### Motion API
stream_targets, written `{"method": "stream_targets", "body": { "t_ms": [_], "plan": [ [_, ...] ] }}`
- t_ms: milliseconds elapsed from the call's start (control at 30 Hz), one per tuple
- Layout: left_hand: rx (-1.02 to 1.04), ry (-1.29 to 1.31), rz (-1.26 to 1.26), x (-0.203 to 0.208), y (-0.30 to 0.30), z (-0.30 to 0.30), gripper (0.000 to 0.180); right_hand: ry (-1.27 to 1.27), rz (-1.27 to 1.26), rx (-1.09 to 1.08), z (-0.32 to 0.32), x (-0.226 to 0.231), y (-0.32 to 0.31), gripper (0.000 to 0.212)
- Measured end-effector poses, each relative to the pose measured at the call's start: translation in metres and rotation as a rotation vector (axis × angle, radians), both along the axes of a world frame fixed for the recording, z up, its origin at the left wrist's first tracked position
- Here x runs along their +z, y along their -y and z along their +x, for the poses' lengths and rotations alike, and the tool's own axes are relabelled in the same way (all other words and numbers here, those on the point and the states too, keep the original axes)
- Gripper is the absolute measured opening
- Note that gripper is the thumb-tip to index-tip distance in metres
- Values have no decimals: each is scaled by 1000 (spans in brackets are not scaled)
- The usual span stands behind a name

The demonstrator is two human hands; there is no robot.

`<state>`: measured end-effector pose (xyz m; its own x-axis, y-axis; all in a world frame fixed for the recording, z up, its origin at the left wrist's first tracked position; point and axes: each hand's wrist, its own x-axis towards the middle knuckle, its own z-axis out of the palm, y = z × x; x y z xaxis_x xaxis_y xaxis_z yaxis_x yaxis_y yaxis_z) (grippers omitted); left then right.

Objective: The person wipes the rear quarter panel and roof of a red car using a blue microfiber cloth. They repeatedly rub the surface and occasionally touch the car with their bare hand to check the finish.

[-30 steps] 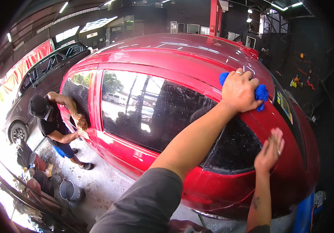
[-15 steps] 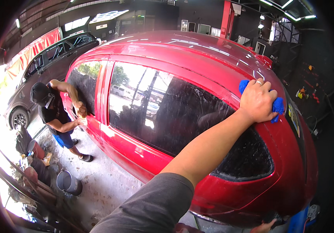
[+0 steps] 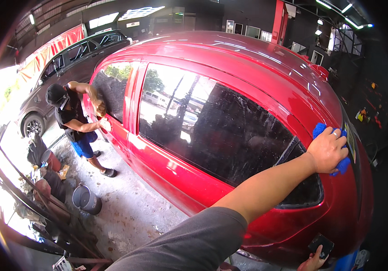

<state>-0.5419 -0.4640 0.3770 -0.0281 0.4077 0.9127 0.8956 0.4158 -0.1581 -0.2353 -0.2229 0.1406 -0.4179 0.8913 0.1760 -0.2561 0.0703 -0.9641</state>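
My left hand (image 3: 328, 151) reaches across the rear side of a red car (image 3: 243, 58) and presses a bunched blue cloth (image 3: 344, 166) on the bodywork behind the rear side glass (image 3: 309, 192). Its fingers are curled over the cloth, and a ring shows on one of them. Low on the right, my right hand (image 3: 313, 263) grips a small, dark, flat block-like object (image 3: 321, 246) close to the car's lower rear side. What kind of object it is I cannot make out. Whitish smears mark the side window (image 3: 203, 122).
A co-worker (image 3: 79, 119) bends at the car's front door, both hands against it. A grey bucket (image 3: 87, 199) stands on the wet floor beside a red bucket (image 3: 51, 160) and piled items. A dark car (image 3: 74, 58) is parked behind. Blue equipment (image 3: 350, 261) stands lower right.
My left hand has slid the blue cloth rearward and down from beside the roof edge. More of my right hand and its dark object has come into view. The whole view has shifted slightly.
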Motion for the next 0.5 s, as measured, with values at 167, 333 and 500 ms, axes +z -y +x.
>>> {"method": "stream_targets", "body": {
  "t_ms": [167,333,500],
  "plan": [
    [-2,29,-66,-3,0,-4,55,-128,-29,228,-3,30,25,54],
    [-39,-57,-33,1,7,5,59,-373,-504,485,-12,11,-2,37],
    [-55,-104,-198,-5,17,-8,52,-530,-486,747,-28,64,72,31]
  ]
}}
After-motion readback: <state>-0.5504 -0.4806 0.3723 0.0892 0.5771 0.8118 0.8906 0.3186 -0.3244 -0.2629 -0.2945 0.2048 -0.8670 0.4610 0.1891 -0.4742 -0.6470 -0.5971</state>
